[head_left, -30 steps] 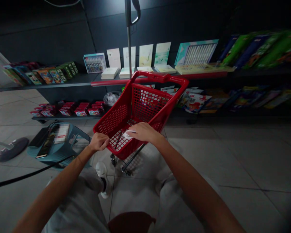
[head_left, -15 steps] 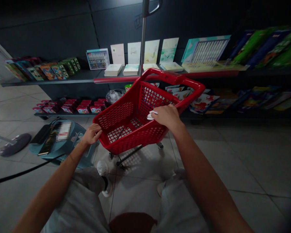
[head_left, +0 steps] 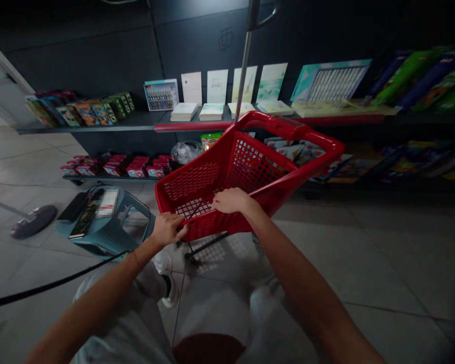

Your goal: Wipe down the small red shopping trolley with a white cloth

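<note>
A small red shopping cart [head_left: 265, 162] with a pierced basket stands before me, its thick handle at the far right. My left hand [head_left: 169, 228] is closed over the basket's near rim at the left corner, thumb on the outside. Farther right along that rim, my right hand [head_left: 231, 200] reaches over the edge with curled fingers pressed to the plastic. The white cloth seen in it a moment ago is covered by the hand now. The basket floor shows bare grid, and dark legs with casters are partly visible below.
Behind the cart, a dark shelf [head_left: 129, 121] holds books and boxed sets, with red boxes [head_left: 136, 168] and bags lower down. A blue-grey plastic stool [head_left: 116, 227] carrying dark flat items stands at left, beside a round pole base [head_left: 34, 222]. A black cable [head_left: 56, 280] crosses left.
My right hand has slid left and nearer along the rim, away from the handle end, and the white cloth has gone out of sight. My left hand has moved right along the rim.
</note>
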{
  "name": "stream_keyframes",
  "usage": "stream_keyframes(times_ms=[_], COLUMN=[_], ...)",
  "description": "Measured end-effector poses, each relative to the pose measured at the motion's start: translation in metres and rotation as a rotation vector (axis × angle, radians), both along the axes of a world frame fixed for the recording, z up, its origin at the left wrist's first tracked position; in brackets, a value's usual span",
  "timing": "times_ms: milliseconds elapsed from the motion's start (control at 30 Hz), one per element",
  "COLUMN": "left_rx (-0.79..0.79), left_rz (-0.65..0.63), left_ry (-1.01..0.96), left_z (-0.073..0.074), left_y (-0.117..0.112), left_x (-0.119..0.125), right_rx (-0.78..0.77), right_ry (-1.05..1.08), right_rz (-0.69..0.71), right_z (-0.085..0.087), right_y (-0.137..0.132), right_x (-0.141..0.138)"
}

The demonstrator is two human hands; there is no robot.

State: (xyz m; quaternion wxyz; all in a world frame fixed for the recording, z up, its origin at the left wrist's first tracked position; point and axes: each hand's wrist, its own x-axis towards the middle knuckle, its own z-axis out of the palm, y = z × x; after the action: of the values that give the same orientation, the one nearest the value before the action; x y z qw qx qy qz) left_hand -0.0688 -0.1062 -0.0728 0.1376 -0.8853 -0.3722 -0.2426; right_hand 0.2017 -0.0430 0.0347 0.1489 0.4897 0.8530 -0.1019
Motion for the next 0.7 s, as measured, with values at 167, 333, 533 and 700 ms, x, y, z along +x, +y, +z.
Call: stream_keyframes(times_ms=[167, 333, 533, 700], left_rx=[0.051, 0.103, 0.094, 0.055], left_rz=[-0.004, -0.047, -0.069, -0.045], left_ry=[-0.013, 0.007, 0.026, 0.047], left_z=[-0.001, -0.003, -0.003, -0.005], left_y=[0.006, 0.016, 0.023, 0.024], left_x=[-0.002, -0.002, 0.002, 0.007], right_rx=[-0.116, -0.145, -0.074, -0.126], right_ry=[0.194, 0.487, 0.245, 0.114], right_rz=[0.191, 0.266, 0.063, -0.009], right_z=[-0.01, -0.016, -0.02, -0.015], right_y=[-0.001, -0.005, -0.015, -0.004], right_x=[-0.045, -0.061, -0.055, -0.025])
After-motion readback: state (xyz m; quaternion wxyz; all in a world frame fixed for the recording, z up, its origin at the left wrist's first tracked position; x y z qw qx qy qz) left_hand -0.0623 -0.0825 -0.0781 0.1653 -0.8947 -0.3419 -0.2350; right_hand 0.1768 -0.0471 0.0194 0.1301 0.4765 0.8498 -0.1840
